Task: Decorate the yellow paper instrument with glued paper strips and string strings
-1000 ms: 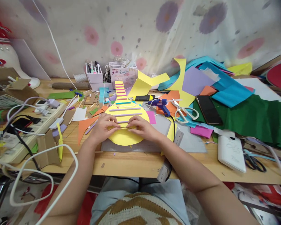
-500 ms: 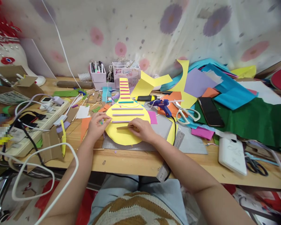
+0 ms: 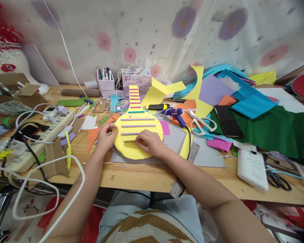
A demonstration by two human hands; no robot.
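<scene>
A yellow guitar-shaped foam or paper cutout (image 3: 131,151) lies flat before me, its neck pointing away. Pale purple strips (image 3: 138,126) run across its round body, and pink strips cross the neck. My right hand (image 3: 150,143) is over the lower body, its fingers closed on a thin brown cardboard strip (image 3: 129,141), held level just below the lowest purple strip. At the body's left edge is my left hand (image 3: 106,137), fingers curled and thumb and forefinger pressed together. Whatever is between them is too small to make out.
A blue glue gun (image 3: 176,115), white-handled scissors (image 3: 202,124) and a yellow-black cutter (image 3: 158,106) lie right of the cutout. Further right are a phone (image 3: 228,120) and a white power bank (image 3: 252,168). A power strip (image 3: 48,130) with cables stands left; a steel ruler (image 3: 178,187) overhangs the front edge.
My right hand has shifted slightly left and down with the cardboard strip. The fingers of my left hand have curled in a little more beside the cutout's edge.
</scene>
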